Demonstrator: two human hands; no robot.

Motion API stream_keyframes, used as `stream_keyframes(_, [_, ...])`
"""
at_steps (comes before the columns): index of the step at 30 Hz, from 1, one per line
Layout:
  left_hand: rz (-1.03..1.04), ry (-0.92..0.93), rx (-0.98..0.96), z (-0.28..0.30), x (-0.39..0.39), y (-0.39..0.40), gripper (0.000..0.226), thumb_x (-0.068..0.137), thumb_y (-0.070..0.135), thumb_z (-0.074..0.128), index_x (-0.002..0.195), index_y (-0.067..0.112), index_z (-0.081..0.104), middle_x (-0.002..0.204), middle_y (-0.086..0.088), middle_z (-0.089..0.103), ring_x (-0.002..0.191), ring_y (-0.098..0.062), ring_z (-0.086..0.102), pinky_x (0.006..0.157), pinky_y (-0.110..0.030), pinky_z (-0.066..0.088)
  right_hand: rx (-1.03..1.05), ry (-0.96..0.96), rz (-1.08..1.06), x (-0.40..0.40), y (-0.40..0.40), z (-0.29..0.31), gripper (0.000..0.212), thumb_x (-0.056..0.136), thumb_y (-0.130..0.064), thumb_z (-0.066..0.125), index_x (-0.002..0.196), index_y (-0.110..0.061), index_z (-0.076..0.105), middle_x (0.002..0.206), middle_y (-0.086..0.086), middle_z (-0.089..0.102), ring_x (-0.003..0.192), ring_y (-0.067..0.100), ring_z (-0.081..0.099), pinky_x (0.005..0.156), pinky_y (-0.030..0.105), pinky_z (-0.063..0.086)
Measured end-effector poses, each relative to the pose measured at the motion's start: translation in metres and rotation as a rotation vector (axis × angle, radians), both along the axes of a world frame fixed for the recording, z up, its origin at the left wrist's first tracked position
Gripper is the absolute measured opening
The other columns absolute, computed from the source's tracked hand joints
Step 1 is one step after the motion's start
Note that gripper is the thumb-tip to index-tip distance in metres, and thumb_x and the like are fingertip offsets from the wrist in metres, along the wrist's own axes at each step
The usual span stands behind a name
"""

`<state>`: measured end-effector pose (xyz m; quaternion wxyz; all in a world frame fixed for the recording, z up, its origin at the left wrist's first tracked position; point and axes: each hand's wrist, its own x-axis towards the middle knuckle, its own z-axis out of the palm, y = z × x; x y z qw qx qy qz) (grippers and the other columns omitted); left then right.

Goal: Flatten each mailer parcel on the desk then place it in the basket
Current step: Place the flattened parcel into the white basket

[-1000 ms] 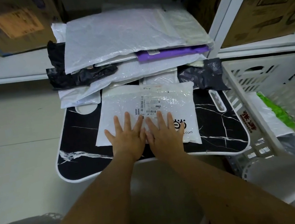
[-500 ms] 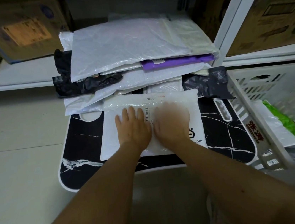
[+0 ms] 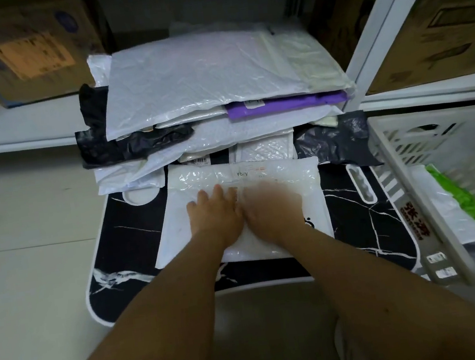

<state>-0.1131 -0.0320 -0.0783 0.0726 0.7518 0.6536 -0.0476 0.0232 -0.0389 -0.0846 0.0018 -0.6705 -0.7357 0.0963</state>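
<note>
Pressed flat under two palms: a white glossy plastic mailer parcel (image 3: pixel 242 206) with a printed label, lying at the centre of the black marble-patterned tabletop (image 3: pixel 135 237). Left hand (image 3: pixel 215 215) spread on the parcel's middle, fingers straight and together, gripping nothing. Right hand (image 3: pixel 272 208) just beside it at 3 o'clock, smeared by motion blur, apparently flat too, though finger positions cannot be told for certain. At 12 o'clock, an untidy stack of unflattened mailers: a large white bubble-lined one (image 3: pixel 202 76) on top, a purple envelope (image 3: pixel 286 103) and black plastic bags (image 3: pixel 133 144) beneath. At 3 o'clock, beside the tabletop, the white slatted plastic basket (image 3: pixel 399 142), already holding a clear bag with something green (image 3: pixel 460 200).

Step in hand, by the look of it: smoothing trapped air out of the parcel. Best done with palms sweeping from the centre outward toward the far edge and both sides, with even pressure. Worth watching: the slick plastic sliding on the polished tabletop toward the stack. Only once flat, a lift toward the basket at 3 o'clock.
</note>
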Motion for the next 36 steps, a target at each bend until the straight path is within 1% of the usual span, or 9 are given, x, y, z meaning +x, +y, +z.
stream_keyframes(3, [0.023,-0.048,0.163,0.011,0.003,0.015,0.027,0.097,0.027,0.036,0.115,0.015,0.052,0.114,-0.004,0.054,0.103,-0.026,0.048,0.080,-0.035,0.040,0.122,-0.079,-0.023,-0.001,0.017,0.013,0.039,0.096,-0.039,0.036,0.124,-0.018,0.052,0.122,0.005,0.054,0.109,0.027,0.049,0.086,0.040,0.039])
stream_keyframes(6, [0.086,-0.031,0.225,0.004,0.001,0.014,0.038,0.097,0.036,0.029,0.128,0.017,0.041,0.131,-0.011,0.042,0.122,-0.030,0.039,0.100,-0.045,0.033,0.303,-0.058,-0.091,-0.006,0.019,0.009,0.038,0.095,-0.037,0.038,0.125,-0.020,0.054,0.127,0.008,0.052,0.117,0.027,0.046,0.096,0.044,0.034])
stream_keyframes(8, [0.082,0.028,0.077,-0.008,-0.001,0.010,0.055,0.098,0.048,0.014,0.150,0.030,0.008,0.158,-0.012,0.004,0.144,-0.039,0.004,0.110,-0.061,0.012,0.178,0.000,-0.021,-0.009,0.015,-0.002,0.046,0.098,-0.046,0.027,0.142,-0.033,0.037,0.153,0.008,0.028,0.142,0.032,0.020,0.110,0.057,0.015])
stream_keyframes(9, [0.094,0.033,0.002,-0.015,-0.002,0.010,0.057,0.098,0.052,0.009,0.150,0.036,-0.008,0.160,-0.007,-0.013,0.144,-0.041,-0.011,0.111,-0.065,0.006,0.075,0.017,0.000,-0.010,0.015,-0.009,0.050,0.099,-0.051,0.020,0.147,-0.040,0.024,0.160,0.005,0.011,0.147,0.032,0.003,0.112,0.061,0.004])
stream_keyframes(11, [0.116,0.015,-0.090,-0.022,-0.004,0.016,0.056,0.097,0.054,0.004,0.146,0.042,-0.019,0.157,-0.003,-0.024,0.143,-0.040,-0.020,0.109,-0.069,0.004,-0.044,0.037,-0.009,-0.007,0.021,-0.019,0.053,0.098,-0.057,0.012,0.149,-0.046,0.010,0.162,-0.002,-0.007,0.147,0.030,-0.015,0.111,0.063,-0.005])
stream_keyframes(18, [0.138,-0.006,-0.202,-0.020,-0.006,0.025,0.059,0.095,0.059,0.008,0.146,0.045,-0.017,0.157,-0.004,-0.025,0.143,-0.037,-0.022,0.110,-0.068,0.002,-0.152,0.044,-0.017,-0.007,0.029,-0.017,0.053,0.098,-0.058,0.012,0.149,-0.047,0.004,0.161,-0.004,-0.016,0.145,0.029,-0.023,0.111,0.065,-0.007])
stream_keyframes(24, [0.220,-0.042,-0.096,-0.015,-0.018,0.011,0.083,0.094,0.063,0.013,0.152,0.005,-0.004,0.156,-0.025,-0.012,0.145,-0.038,-0.011,0.119,-0.050,0.007,-0.161,0.125,-0.027,0.006,0.027,-0.006,0.060,0.099,-0.049,0.027,0.153,-0.032,0.009,0.162,0.001,-0.010,0.148,0.024,-0.013,0.117,0.056,0.000])
stream_keyframes(29, [0.367,-0.046,-0.020,-0.003,-0.003,-0.036,0.062,0.096,0.055,0.006,0.151,0.030,-0.007,0.158,-0.013,-0.017,0.143,-0.042,-0.016,0.110,-0.068,0.003,0.018,0.014,-0.417,-0.007,-0.023,0.003,0.061,0.099,-0.043,0.028,0.153,-0.024,0.006,0.160,0.017,-0.004,0.147,0.036,-0.009,0.115,0.061,0.000])
stream_keyframes(36, [0.355,-0.069,-0.160,-0.008,0.006,-0.066,0.059,0.096,0.057,0.007,0.147,0.041,-0.017,0.158,-0.005,-0.022,0.143,-0.040,-0.020,0.108,-0.070,0.003,0.019,0.052,-0.340,-0.034,-0.083,-0.015,0.058,0.098,-0.057,0.020,0.151,-0.035,0.012,0.160,0.017,0.002,0.145,0.043,-0.001,0.111,0.066,0.004])
